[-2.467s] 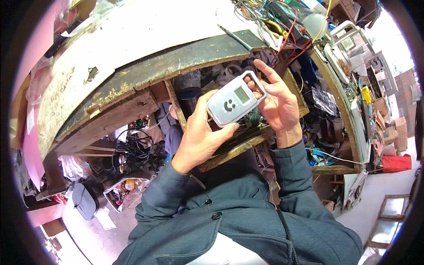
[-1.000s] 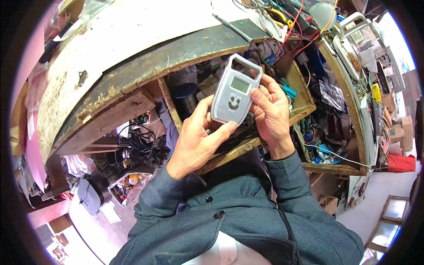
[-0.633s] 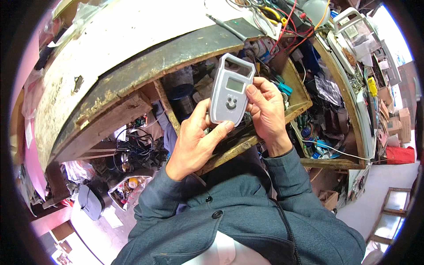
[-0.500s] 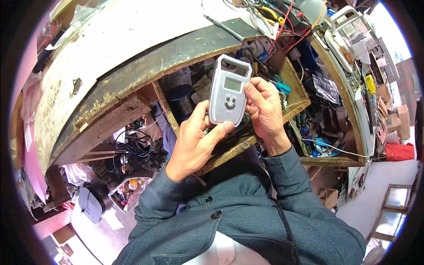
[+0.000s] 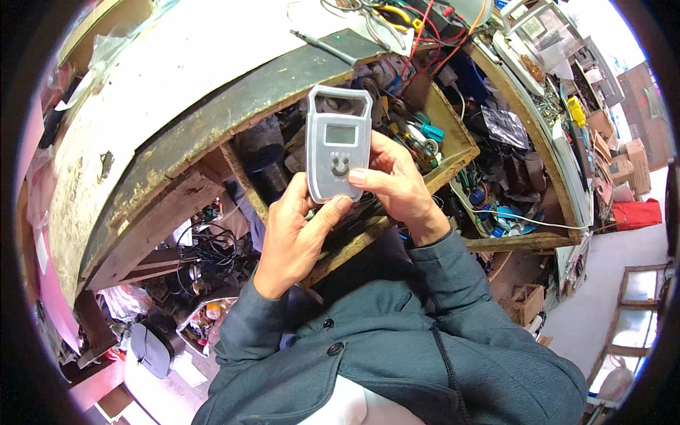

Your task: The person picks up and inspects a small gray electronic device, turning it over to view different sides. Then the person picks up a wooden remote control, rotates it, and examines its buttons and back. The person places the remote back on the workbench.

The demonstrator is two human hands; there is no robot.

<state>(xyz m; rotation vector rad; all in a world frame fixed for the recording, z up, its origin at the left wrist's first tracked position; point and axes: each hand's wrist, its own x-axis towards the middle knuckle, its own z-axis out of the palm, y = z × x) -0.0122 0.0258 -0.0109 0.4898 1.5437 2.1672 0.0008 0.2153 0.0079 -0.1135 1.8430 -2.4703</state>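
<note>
Upright between both hands is a grey handheld digital device (image 5: 322, 156), shaped like a hanging scale. It has an open handle loop at its top, a small blank-looking screen and a curved pair of dark buttons. My left hand (image 5: 290, 234) grips its lower left edge and bottom, thumb on the front near the lower end. My right hand (image 5: 400, 184) is closed round the right side, its thumb laid over the front just beside the buttons. The fingers behind the device are mostly hidden.
Below the device an open wooden drawer (image 5: 453, 159) holds tools and a dark wire spool (image 5: 265, 166). A second cluttered compartment (image 5: 524, 244) lies right. On the white-covered workbench (image 5: 212, 42) are a pen-like tool (image 5: 322, 47), yellow-handled pliers (image 5: 397, 14) and red leads (image 5: 425, 28).
The device and both hands have shifted left in view, along with the surroundings. My right thumb has moved from beside the screen down to the front near the buttons.
</note>
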